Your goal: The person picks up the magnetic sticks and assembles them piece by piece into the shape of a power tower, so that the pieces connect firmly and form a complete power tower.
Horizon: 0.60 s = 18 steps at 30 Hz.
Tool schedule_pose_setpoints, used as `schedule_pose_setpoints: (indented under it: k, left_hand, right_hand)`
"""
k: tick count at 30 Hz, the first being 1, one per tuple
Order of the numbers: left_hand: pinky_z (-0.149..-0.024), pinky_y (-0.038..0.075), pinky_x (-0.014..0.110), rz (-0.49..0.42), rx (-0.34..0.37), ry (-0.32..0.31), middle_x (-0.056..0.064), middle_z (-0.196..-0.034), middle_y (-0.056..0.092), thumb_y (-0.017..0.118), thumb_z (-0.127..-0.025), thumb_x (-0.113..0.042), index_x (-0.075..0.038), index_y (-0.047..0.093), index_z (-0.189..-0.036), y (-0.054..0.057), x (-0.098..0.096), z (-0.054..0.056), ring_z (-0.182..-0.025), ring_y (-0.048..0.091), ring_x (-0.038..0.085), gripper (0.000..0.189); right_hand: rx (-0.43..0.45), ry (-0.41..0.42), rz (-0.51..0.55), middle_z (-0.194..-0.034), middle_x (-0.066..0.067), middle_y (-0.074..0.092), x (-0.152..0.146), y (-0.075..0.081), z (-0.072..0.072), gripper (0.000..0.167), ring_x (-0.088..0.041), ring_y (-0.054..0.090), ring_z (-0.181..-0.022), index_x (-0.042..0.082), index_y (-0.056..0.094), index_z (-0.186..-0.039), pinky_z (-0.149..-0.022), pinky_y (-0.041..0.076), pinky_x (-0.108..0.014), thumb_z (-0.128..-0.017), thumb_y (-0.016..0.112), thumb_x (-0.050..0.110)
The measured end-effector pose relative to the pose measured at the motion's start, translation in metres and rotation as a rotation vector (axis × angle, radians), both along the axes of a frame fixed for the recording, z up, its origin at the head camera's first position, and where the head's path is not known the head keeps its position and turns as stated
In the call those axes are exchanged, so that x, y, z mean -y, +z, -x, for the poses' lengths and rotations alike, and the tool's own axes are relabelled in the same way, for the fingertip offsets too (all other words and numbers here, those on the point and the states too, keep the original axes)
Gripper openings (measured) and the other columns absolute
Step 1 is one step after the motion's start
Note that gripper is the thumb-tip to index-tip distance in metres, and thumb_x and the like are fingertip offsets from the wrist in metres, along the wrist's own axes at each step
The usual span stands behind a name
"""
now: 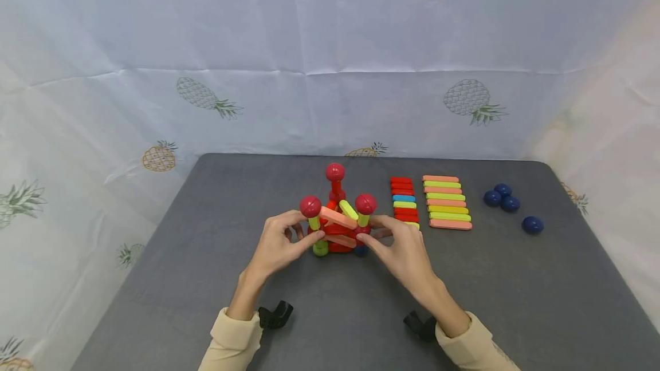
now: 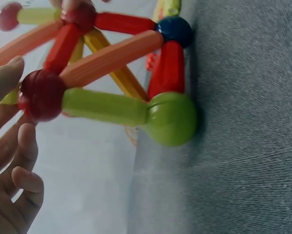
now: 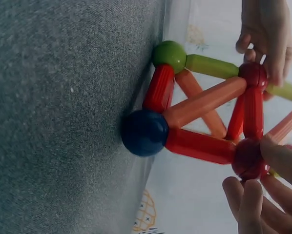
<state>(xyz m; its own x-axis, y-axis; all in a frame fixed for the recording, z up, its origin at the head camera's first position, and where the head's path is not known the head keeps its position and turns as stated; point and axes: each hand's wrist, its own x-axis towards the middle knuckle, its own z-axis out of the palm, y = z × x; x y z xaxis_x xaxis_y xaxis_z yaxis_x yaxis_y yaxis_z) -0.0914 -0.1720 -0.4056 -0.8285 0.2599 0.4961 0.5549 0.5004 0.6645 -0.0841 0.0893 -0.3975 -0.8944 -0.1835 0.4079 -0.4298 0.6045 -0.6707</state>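
A frame of magnetic balls and rods (image 1: 337, 217) stands on the dark grey table between both hands. My left hand (image 1: 281, 245) pinches a red ball (image 2: 44, 95) at the frame's near left, thumb on one side and fingers on the other. At the near right, my right hand (image 1: 404, 251) grips another red ball (image 3: 248, 157) between thumb and fingertips. Below these, a green ball (image 2: 171, 119) and a dark blue ball (image 3: 145, 132) form the near base corners, joined by a red rod. An orange rod crosses the near face diagonally. Red balls on upright rods top the frame.
Right of the frame lies a column of short rods (image 1: 403, 192), mostly red. Beside it is a column of longer orange and yellow rods (image 1: 447, 204). Several dark blue balls (image 1: 492, 198) sit farther right. A white pineapple-print cloth (image 1: 330, 107) hangs behind the table (image 1: 340, 325).
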Motion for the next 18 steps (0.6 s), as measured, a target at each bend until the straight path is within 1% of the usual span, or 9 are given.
schedule_pose_setpoints:
  k: [4,8,10,12,13,15,16,17,18]
  left_hand:
    - [-0.052,0.046,0.023,0.022,0.049,-0.057,0.000,-0.082,0.072,0.087,-0.079,-0.013,-0.014,0.077,-0.098,0.008,-0.004,-0.007,-0.064,0.057,0.002,0.021]
    - [-0.055,0.048,0.022,0.045,0.129,-0.167,0.001,-0.088,0.076,0.086,-0.082,-0.017,-0.012,0.079,-0.106,0.017,-0.011,-0.014,-0.068,0.059,-0.001,0.025]
    - [-0.055,0.047,0.021,0.014,0.126,-0.215,0.001,-0.087,0.077,0.085,-0.083,-0.017,-0.012,0.081,-0.103,0.018,-0.012,-0.015,-0.066,0.058,-0.002,0.020]
    - [-0.052,0.045,0.021,-0.056,0.079,-0.222,0.001,-0.077,0.074,0.086,-0.081,-0.013,-0.012,0.080,-0.090,0.017,-0.011,-0.012,-0.061,0.054,0.001,0.010]
    - [-0.050,0.043,0.021,-0.090,0.040,-0.195,0.001,-0.071,0.071,0.087,-0.079,-0.010,-0.013,0.077,-0.083,0.016,-0.009,-0.010,-0.057,0.051,0.002,0.011]
    - [-0.048,0.041,0.022,-0.137,-0.031,-0.094,0.003,-0.068,0.064,0.090,-0.074,-0.007,-0.012,0.069,-0.079,0.012,-0.004,-0.004,-0.055,0.048,0.008,0.021]
    - [-0.050,0.041,0.023,-0.142,-0.041,-0.035,0.004,-0.072,0.063,0.091,-0.072,-0.006,-0.009,0.068,-0.084,0.009,-0.001,-0.001,-0.059,0.049,0.011,0.027]
    - [-0.052,0.042,0.025,-0.130,-0.023,0.016,0.006,-0.080,0.064,0.092,-0.070,-0.008,-0.008,0.066,-0.093,0.007,0.002,0.002,-0.064,0.051,0.014,0.034]
    - [-0.057,0.044,0.027,-0.102,0.012,0.053,0.007,-0.090,0.065,0.093,-0.070,-0.010,-0.006,0.065,-0.105,0.005,0.005,0.004,-0.072,0.055,0.016,0.045]
  right_hand:
    - [0.006,0.019,0.027,-0.107,-0.014,0.079,-0.001,-0.001,0.013,0.036,-0.028,0.078,-0.083,0.002,0.076,-0.115,-0.074,0.063,-0.045,-0.081,0.086,0.011]
    - [0.042,0.023,0.037,-0.110,-0.017,0.078,-0.001,-0.002,0.030,0.035,-0.030,0.078,-0.084,0.000,0.074,-0.119,-0.070,0.063,-0.043,-0.087,0.081,0.012]
    - [0.054,0.033,0.035,-0.109,-0.018,0.078,-0.002,-0.002,0.037,0.033,-0.031,0.078,-0.085,-0.001,0.074,-0.119,-0.069,0.063,-0.042,-0.089,0.080,0.012]
    - [0.049,0.045,0.024,-0.106,-0.018,0.078,-0.007,-0.003,0.041,0.031,-0.030,0.077,-0.086,-0.001,0.075,-0.117,-0.064,0.060,-0.037,-0.089,0.079,0.010]
    - [0.048,0.049,0.010,-0.105,-0.017,0.078,-0.011,-0.003,0.042,0.029,-0.029,0.077,-0.086,-0.001,0.075,-0.116,-0.066,0.061,-0.036,-0.089,0.079,0.010]
    - [0.046,0.042,-0.035,-0.105,-0.018,0.078,-0.024,-0.001,0.045,0.026,-0.027,0.075,-0.083,-0.001,0.076,-0.113,-0.064,0.058,-0.031,-0.089,0.078,0.009]
    - [0.051,0.035,-0.068,-0.105,-0.018,0.078,-0.032,0.000,0.046,0.025,-0.026,0.073,-0.080,-0.001,0.077,-0.112,-0.062,0.055,-0.030,-0.089,0.078,0.009]
    - [0.064,0.028,-0.103,-0.106,-0.019,0.078,-0.042,0.001,0.047,0.025,-0.026,0.070,-0.073,-0.001,0.077,-0.112,-0.058,0.051,-0.029,-0.090,0.077,0.009]
    - [0.078,0.018,-0.150,-0.108,-0.019,0.077,-0.051,0.002,0.048,0.025,-0.027,0.069,-0.074,-0.001,0.076,-0.113,-0.061,0.053,-0.030,-0.090,0.077,0.008]
